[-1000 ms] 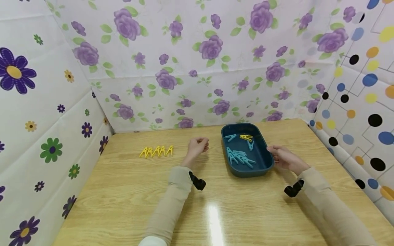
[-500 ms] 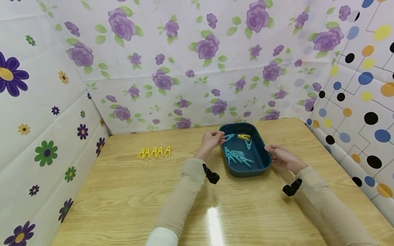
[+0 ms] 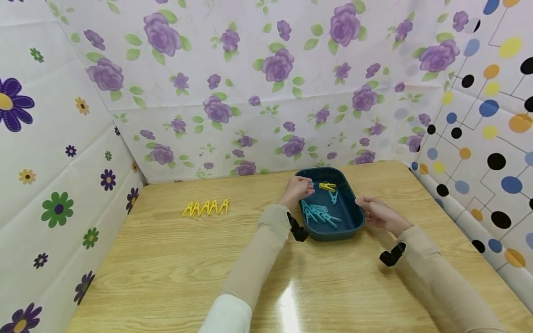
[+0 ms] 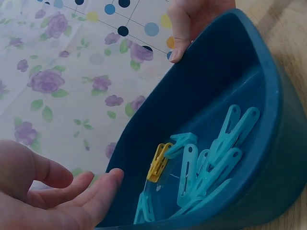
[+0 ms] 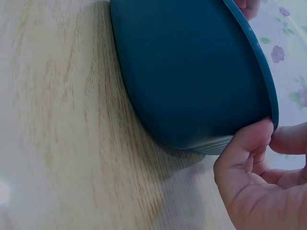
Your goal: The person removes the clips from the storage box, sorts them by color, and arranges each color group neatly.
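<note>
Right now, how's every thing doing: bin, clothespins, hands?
Teal bin: upright on the table.
Light-blue clothespins: in the bin, mostly heaped.
Single yellow clothespin: lying in the bin.
Five yellow clothespins: lined up outside.
Left hand: over the bin, holding nothing.
Right hand: gripping the bin.

Left hand (image 3: 300, 188) moves rightward from over the table (image 3: 187, 259) to inside the blue bin's (image 3: 350, 216) left rim, mostly covering the far-left clip (image 4: 144, 210) in head view.

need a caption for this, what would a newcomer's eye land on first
Probably the dark blue tub on the right half of the table, holding light blue pegs and gripped at its right by the right hand. Next, the row of yellow pegs left of the tub, then the purple-flowered cloth behind.
</note>
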Available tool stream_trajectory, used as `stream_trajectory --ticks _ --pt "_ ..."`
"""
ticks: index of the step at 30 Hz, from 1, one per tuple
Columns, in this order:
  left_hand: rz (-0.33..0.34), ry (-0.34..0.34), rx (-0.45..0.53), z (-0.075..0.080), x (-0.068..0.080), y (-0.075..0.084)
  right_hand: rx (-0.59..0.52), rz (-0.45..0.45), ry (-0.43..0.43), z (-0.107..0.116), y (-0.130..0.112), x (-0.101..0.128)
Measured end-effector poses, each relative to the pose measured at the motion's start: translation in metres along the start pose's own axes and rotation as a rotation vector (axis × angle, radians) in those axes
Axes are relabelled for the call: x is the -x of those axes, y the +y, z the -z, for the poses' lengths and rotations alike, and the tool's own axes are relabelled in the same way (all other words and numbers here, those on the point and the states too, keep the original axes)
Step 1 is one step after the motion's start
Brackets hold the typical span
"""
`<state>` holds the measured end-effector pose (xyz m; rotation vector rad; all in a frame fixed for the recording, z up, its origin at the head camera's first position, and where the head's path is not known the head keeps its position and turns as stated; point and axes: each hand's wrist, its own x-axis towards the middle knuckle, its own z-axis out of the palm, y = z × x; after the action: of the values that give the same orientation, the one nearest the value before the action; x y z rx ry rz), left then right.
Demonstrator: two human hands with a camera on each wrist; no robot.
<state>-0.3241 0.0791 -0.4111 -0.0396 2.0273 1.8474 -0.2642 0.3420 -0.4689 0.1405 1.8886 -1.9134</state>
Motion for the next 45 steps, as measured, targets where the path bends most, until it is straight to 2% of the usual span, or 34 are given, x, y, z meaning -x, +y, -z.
stream_trajectory --ticks 8,13,17,19,21,25,26,32,37,40,45 --pt "0.023 -0.063 -0.036 -0.016 -0.013 0.007 -0.005 0.006 0.022 0.005 0.001 -0.001" --pt "0.013 -0.028 -0.123 -0.032 -0.017 0.002 -0.004 0.001 0.023 0.006 0.005 -0.003" --pt "0.034 -0.02 -0.154 -0.039 -0.03 -0.004 0.018 -0.004 0.03 0.008 0.006 -0.003" --pt "0.045 -0.038 -0.158 -0.041 -0.041 -0.005 0.026 -0.002 0.023 0.009 0.006 -0.003" --pt "0.058 -0.062 -0.163 -0.044 -0.045 -0.001 0.021 -0.005 0.025 0.01 0.005 -0.003" --pt "0.063 -0.101 -0.137 -0.052 -0.046 0.008 0.017 -0.008 0.026 0.012 0.001 -0.001" --pt "0.07 -0.101 -0.132 -0.054 -0.042 0.011 0.019 -0.01 0.028 0.012 0.0 0.0" --pt "0.059 -0.129 -0.147 -0.066 -0.041 0.012 0.047 -0.01 0.034 0.012 -0.002 0.003" --pt "0.059 -0.159 -0.256 -0.071 -0.049 0.012 0.053 -0.032 0.077 0.008 -0.002 0.003" --pt "0.065 -0.142 -0.341 -0.07 -0.057 0.01 0.065 -0.032 0.072 0.004 -0.001 0.001" --pt "0.06 -0.188 -0.469 -0.066 -0.067 0.002 0.049 -0.024 0.062 0.001 0.002 -0.001"
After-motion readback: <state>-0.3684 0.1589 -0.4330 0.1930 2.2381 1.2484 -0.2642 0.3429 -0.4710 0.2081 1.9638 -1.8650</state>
